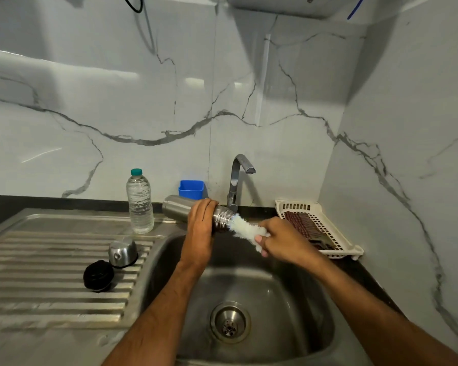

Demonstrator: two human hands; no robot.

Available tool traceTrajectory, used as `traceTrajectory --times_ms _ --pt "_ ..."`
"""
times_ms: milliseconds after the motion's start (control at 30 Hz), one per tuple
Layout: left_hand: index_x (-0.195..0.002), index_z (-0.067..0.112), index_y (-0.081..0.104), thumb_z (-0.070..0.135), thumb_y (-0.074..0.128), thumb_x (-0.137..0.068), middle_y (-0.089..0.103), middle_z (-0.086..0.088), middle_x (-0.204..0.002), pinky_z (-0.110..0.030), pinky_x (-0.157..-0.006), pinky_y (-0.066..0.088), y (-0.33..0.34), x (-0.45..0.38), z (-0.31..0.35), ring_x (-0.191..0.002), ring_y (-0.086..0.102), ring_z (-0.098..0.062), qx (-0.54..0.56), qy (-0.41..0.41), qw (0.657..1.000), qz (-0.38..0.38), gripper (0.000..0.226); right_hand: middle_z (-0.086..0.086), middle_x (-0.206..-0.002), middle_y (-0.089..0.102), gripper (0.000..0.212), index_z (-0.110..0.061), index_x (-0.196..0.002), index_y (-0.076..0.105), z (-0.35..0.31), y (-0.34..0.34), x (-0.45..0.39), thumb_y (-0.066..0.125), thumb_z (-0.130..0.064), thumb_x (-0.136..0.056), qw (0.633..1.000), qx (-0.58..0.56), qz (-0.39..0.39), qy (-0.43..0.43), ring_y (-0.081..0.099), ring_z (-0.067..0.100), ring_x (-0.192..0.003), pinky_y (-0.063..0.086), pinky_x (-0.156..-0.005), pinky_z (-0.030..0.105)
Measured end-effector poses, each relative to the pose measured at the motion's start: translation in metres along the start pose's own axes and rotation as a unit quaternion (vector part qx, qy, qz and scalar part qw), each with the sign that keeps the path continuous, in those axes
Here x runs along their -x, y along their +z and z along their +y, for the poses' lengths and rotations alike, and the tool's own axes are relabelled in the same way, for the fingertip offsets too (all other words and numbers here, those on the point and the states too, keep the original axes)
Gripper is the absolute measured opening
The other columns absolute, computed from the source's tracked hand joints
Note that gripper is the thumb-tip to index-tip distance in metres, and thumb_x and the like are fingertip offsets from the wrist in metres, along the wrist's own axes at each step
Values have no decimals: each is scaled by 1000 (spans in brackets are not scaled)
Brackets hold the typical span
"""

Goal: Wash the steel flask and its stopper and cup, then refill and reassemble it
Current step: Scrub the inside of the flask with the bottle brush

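The steel flask (176,208) lies on its side in the air above the sink's back left corner, threaded mouth pointing right. My left hand (200,220) grips it round the neck. My right hand (280,240) holds a white bottle brush (245,229) whose bristle head is partly inside the flask's mouth. The steel cup (122,251) stands upside down on the draining board. Beside it, nearer me, lies the black stopper (98,276).
A clear water bottle (140,203) with a teal cap stands on the draining board behind the cup. The tap (236,180) rises behind the sink basin (296,299). A blue tub (191,188) sits at the wall, a white plastic basket (325,225) at the right.
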State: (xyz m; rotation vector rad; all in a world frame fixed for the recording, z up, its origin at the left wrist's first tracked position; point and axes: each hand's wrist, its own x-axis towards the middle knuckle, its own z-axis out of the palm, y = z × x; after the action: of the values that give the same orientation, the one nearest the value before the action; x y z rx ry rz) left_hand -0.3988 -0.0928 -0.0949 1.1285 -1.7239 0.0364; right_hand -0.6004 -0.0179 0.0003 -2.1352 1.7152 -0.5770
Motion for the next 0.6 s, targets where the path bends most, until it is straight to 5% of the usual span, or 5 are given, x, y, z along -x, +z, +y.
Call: traceTrajectory --times_ms 233,367,467,533,600 --pt "-145 6 47 -11 78 -73 47 -11 -148 -53 -121 31 2 1 -8 -143 39 -27 -49 37 998 -15 80 15 -70 70 17 -4 -115 57 16 11 -13 53 -14 -101 957 -245 -76 135 40 7 -40 28 -38 22" --pt "-143 4 49 -6 81 -74 50 -12 -146 -53 -120 34 4 0 -10 -141 42 -28 -68 46 997 -11 77 13 -94 73 49 -17 -143 39 13 19 -17 59 -22 -98 1000 -6 12 4 68 14 -72 54 -68 35" --pt "-144 4 48 -6 81 -75 49 -13 -147 -54 -118 37 9 2 -14 -142 42 -29 -69 28 997 -12 77 12 -110 67 76 -16 -158 15 9 26 -12 61 -24 -98 961 251 75 -89 66 28 -95 55 -78 43" --pt "-144 4 48 -6 80 -75 49 -13 -147 -54 -118 37 9 3 -16 -142 42 -29 -74 31 997 -14 77 11 -114 68 73 -16 -158 19 15 28 -15 61 -24 -98 964 240 69 -95 67 26 -96 56 -82 43" --pt "-144 5 48 -3 80 -77 49 -13 -147 -52 -118 37 9 5 -12 -142 42 -28 -61 60 996 -26 74 8 -102 72 56 -14 -150 40 18 32 -18 61 -19 -98 999 9 25 -44 70 16 -81 58 -75 35"
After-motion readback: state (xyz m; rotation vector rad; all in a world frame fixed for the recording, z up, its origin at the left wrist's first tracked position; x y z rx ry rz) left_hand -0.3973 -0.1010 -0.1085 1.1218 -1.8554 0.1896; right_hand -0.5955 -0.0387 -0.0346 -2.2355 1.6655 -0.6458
